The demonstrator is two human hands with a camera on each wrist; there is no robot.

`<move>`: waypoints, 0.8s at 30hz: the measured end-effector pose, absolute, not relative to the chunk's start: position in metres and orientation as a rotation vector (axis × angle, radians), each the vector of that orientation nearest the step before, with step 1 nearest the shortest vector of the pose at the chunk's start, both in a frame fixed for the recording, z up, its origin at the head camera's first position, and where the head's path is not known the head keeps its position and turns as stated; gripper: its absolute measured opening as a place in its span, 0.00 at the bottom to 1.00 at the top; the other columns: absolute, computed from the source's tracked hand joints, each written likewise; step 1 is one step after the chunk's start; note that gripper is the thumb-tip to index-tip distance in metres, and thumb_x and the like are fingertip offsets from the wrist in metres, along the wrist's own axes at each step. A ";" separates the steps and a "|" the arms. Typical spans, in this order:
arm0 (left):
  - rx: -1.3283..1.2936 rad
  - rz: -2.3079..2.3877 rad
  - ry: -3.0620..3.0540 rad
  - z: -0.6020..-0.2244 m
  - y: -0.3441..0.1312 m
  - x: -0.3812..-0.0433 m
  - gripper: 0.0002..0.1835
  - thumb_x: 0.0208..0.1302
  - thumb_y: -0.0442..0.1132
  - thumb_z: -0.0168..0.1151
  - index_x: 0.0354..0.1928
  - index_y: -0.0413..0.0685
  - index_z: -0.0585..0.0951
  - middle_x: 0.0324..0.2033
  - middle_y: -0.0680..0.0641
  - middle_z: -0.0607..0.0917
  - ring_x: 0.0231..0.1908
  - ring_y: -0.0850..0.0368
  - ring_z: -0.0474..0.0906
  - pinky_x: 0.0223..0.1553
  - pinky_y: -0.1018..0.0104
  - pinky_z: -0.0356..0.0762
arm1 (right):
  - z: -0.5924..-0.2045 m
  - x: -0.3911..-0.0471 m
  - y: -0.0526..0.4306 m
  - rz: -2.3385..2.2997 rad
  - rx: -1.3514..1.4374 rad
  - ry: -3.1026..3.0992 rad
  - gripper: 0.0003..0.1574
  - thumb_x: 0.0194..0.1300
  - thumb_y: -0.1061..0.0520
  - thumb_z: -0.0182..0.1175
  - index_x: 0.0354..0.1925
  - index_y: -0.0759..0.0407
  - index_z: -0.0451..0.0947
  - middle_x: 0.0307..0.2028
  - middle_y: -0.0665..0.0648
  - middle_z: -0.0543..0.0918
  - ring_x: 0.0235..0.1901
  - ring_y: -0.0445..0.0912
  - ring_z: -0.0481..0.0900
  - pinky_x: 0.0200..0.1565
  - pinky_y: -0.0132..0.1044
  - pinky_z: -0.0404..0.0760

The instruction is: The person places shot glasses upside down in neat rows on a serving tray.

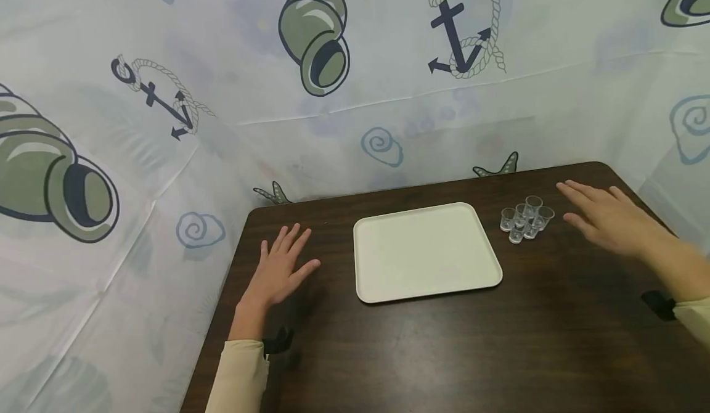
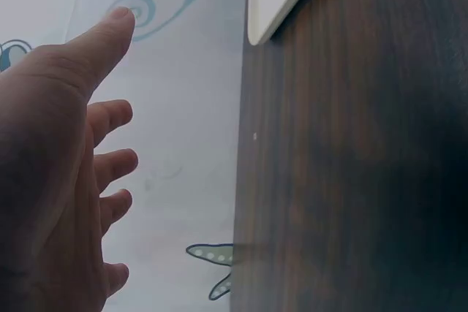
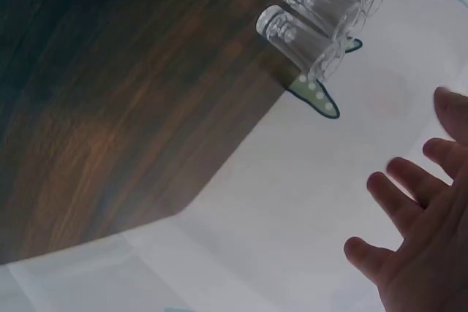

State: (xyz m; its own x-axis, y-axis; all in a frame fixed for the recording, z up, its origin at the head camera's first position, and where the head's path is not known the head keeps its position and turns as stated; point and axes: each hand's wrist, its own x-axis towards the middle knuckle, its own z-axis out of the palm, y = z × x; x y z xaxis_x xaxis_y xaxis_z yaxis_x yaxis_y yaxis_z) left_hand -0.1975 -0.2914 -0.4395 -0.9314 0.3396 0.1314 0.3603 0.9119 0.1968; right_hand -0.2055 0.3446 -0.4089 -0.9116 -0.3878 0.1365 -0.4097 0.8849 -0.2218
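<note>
Two unladen hands beside a tray and clustered cups

The left hand (image 1: 277,274) is at nine o'clock of the white tray (image 1: 427,256), fingers spread, grasping nothing. The right hand (image 1: 610,219) is likewise released, at three o'clock of the small clear cups (image 1: 529,220), near but not touching them. The cups stand upright, close together on the dark table (image 1: 416,351), between two and three o'clock of the tray; their overlap makes an exact count hard.

See-through and tightly packed, they look easy to misjudge and tip. A good approach would be slow, from above, beginning with the outer cup at the cluster's three o'clock edge and pinching lightly so its neighbours aren't jostled. The left hand seems well placed to steady the tray.
</note>
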 end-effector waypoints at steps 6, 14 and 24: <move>-0.563 -0.387 -3.000 -0.454 -0.283 -0.196 0.42 0.68 0.68 0.48 0.78 0.61 0.54 0.76 0.46 0.51 0.76 0.45 0.39 0.65 0.27 0.35 | -0.420 -0.208 0.345 0.473 0.584 -2.995 0.45 0.72 0.56 0.57 0.76 0.67 0.47 0.67 0.78 0.60 0.63 0.75 0.59 0.63 0.70 0.49; -0.581 -0.497 -3.095 -0.477 -0.270 -0.194 0.46 0.63 0.73 0.50 0.77 0.58 0.58 0.75 0.44 0.56 0.74 0.41 0.44 0.64 0.26 0.40 | -0.444 -0.218 0.351 0.731 0.429 -3.083 0.43 0.75 0.53 0.53 0.74 0.72 0.46 0.64 0.84 0.58 0.60 0.79 0.58 0.55 0.72 0.61; -0.628 -0.649 -3.153 -0.501 -0.240 -0.191 0.57 0.49 0.77 0.62 0.77 0.61 0.56 0.76 0.46 0.53 0.75 0.44 0.42 0.64 0.27 0.40 | -0.474 -0.234 0.351 1.011 0.270 -3.018 0.33 0.75 0.56 0.52 0.68 0.77 0.58 0.57 0.83 0.69 0.53 0.76 0.71 0.47 0.66 0.73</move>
State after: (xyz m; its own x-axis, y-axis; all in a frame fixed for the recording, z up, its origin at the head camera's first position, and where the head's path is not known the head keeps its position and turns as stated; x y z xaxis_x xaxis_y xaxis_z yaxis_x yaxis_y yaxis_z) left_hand -0.1908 -0.2403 -0.5009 -0.9175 0.3936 -0.0566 0.3392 0.8490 0.4052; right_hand -0.2338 0.3511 -0.4740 -0.9844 -0.1759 0.0040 -0.1428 0.7854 -0.6022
